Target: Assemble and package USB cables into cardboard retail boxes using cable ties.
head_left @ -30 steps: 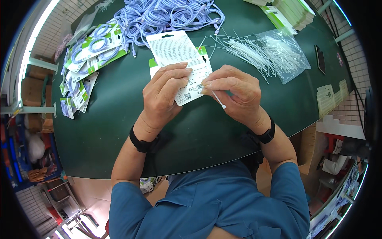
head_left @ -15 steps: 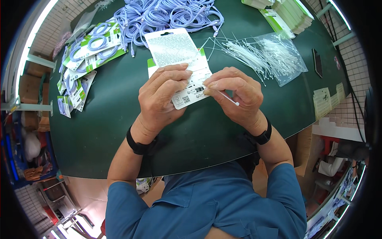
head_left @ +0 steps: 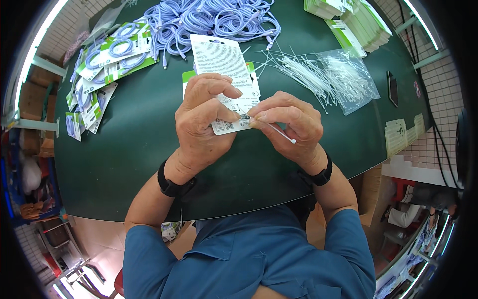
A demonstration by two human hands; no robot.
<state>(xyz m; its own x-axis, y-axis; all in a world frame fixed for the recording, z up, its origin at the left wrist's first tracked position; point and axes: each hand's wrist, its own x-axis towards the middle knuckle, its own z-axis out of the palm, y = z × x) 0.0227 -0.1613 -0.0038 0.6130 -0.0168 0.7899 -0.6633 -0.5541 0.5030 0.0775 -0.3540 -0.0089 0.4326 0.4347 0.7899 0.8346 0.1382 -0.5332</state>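
A white printed packaging card (head_left: pixel 221 60) with a hanger slot is tilted up in front of me. My left hand (head_left: pixel 201 119) holds its lower left part, with the index finger raised and curled above the surface. A thin white cable tie (head_left: pixel 285 135) is pinched between the thumb and fingers of my right hand (head_left: pixel 296 124). Its head end points down to the right, while its other end meets the card near the left fingertips. Whether the tie passes through the card is too small to tell. Behind it, a green-edged card (head_left: pixel 188 76) is partly covered.
Coiled lilac cables (head_left: pixel 214 20) are heaped at the far middle. Carded cables (head_left: pixel 122 50) lie piled at the left. Loose cable ties (head_left: pixel 306 74) spill from a clear bag (head_left: pixel 356 82) on the right, near a dark phone (head_left: pixel 393 88) and stacked cards (head_left: pixel 366 25).
My left index finger has lifted off the card, opening a gap to the thumb. My right hand has shifted slightly left and down with the cable tie. The whole view has moved a little.
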